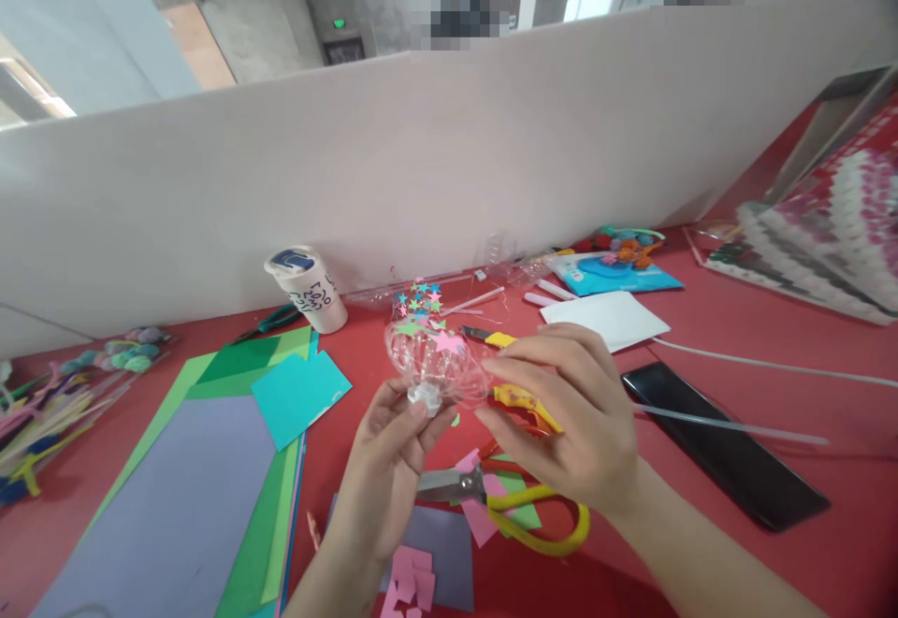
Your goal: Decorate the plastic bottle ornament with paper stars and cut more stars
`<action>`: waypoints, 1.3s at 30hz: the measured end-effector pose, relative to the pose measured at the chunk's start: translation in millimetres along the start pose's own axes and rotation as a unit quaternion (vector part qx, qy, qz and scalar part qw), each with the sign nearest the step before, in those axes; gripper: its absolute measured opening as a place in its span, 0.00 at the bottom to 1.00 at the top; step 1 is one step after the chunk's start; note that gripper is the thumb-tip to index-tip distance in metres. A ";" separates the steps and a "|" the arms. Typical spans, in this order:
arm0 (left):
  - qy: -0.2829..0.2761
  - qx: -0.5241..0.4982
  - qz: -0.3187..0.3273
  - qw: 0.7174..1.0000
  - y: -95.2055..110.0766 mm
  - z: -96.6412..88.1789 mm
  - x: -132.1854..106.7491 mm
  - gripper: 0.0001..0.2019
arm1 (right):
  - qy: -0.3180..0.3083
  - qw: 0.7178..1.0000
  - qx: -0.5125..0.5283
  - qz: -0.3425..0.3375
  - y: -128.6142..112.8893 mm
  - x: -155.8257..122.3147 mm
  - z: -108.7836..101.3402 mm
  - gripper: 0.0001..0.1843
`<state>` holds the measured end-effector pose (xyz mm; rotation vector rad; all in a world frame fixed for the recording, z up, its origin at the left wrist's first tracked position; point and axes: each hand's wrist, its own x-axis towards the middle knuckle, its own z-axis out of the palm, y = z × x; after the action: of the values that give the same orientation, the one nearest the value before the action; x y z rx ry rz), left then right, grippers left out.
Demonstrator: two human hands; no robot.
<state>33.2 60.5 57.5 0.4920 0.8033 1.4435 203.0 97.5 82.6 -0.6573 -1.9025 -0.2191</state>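
The left hand (389, 468) pinches the small white plug (425, 398) under a clear plastic globe (431, 361) of thin wire and coloured paper stars, just above its fingertips, while the right hand (568, 422) grips the globe's side with bunched fingertips, above yellow-handled metal scissors (519, 506).

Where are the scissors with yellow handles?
In the head view, the yellow-handled metal scissors lie on the red table, low in the middle, below the right hand, right of the left hand; both hold a clear plastic ball.
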 end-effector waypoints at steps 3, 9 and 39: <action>-0.004 0.009 0.014 1.000 -1.9 -2.3 1.3 0.09 | 0.006 1.000 0.009 0.010 -1.8 -0.4 3.9 0.13; 0.002 0.009 0.020 1.000 -4.9 -4.1 3.4 0.09 | 0.030 0.999 0.004 -0.018 -3.4 -2.0 4.9 0.13; -0.006 -0.047 0.011 0.999 -8.8 -16.8 7.6 0.11 | 0.042 0.999 0.023 -0.021 -7.7 1.8 -2.3 0.09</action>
<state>26.3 64.3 38.7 0.4394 0.7194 1.4889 200.2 90.7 86.2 -0.5686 -1.8371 -0.2255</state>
